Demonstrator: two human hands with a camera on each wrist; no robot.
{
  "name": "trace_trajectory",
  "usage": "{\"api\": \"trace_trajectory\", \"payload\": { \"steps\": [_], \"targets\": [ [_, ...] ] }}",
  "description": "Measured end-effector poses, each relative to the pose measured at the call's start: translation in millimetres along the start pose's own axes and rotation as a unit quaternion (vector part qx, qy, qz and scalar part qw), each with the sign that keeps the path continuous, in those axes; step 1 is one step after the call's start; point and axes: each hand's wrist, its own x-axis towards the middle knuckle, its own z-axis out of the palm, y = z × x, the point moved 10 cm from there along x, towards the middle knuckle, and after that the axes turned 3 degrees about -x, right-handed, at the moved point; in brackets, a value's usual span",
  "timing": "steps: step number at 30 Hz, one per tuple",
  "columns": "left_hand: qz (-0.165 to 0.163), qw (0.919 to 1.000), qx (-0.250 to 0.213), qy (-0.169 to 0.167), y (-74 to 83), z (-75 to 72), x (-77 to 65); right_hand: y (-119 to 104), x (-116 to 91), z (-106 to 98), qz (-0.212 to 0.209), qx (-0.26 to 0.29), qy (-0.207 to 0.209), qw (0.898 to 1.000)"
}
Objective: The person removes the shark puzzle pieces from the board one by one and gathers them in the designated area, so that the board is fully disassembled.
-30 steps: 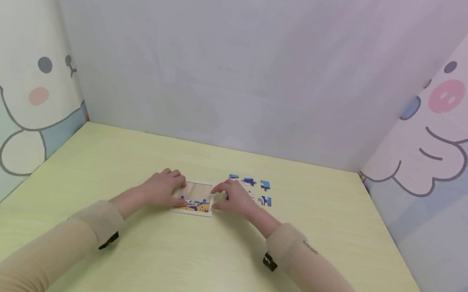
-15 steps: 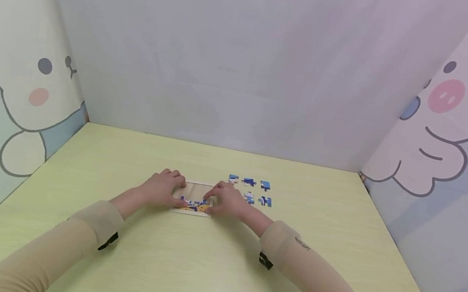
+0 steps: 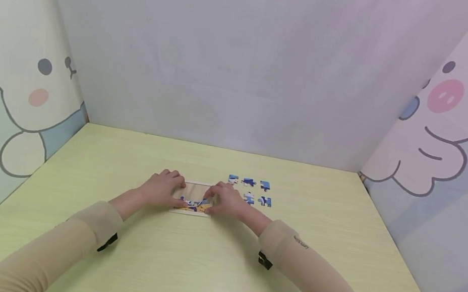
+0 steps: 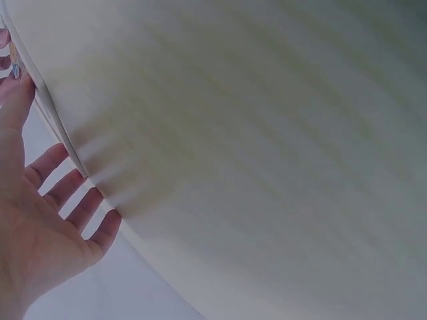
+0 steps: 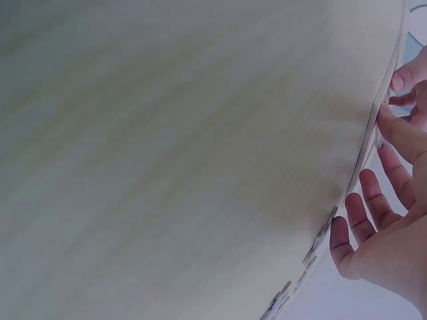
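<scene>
In the head view, a shallow puzzle tray (image 3: 189,213) with a pale rim lies flat on the table. Joined blue, white and orange jigsaw pieces (image 3: 192,206) fill its near part, and bare wood shows behind them. My left hand (image 3: 161,187) holds the tray at its left side, thumb over the near-left corner and fingers further back. My right hand (image 3: 229,200) reaches over the right rim and pinches a jigsaw piece (image 3: 203,203) at the right end of the row. That piece looks slightly tilted. The right wrist view shows its edge between thumb and index finger.
Several loose jigsaw pieces (image 3: 248,182) lie behind and right of the tray in two rough rows, close to the right hand. The pale yellow table (image 3: 215,265) ends at a grey back wall (image 3: 237,65), with cartoon-printed panels on both sides.
The right hand has moved left from the tray's right rim onto the end piece, which now tilts slightly. Loose pieces it covered have come into view. The left hand has stayed put.
</scene>
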Motion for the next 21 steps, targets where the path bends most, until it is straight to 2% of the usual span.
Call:
{"api": "trace_trajectory", "payload": {
  "steps": [4, 12, 21],
  "targets": [
    [0.0, 1.0, -0.002, 0.001, 0.4, -0.1, 0.4, -1, 1, -1, -0.005, 0.027, 0.004, 1.0],
    [-0.004, 1.0, -0.001, -0.001, 0.9, -0.6, 0.9, -2, -3, -6, 0.004, 0.142, 0.006, 0.99],
    [-0.002, 1.0, -0.001, -0.003, 3.0, -3.5, -1.5, -5, -8, -17, -0.004, 0.139, 0.013, 0.99]
  ]
}}
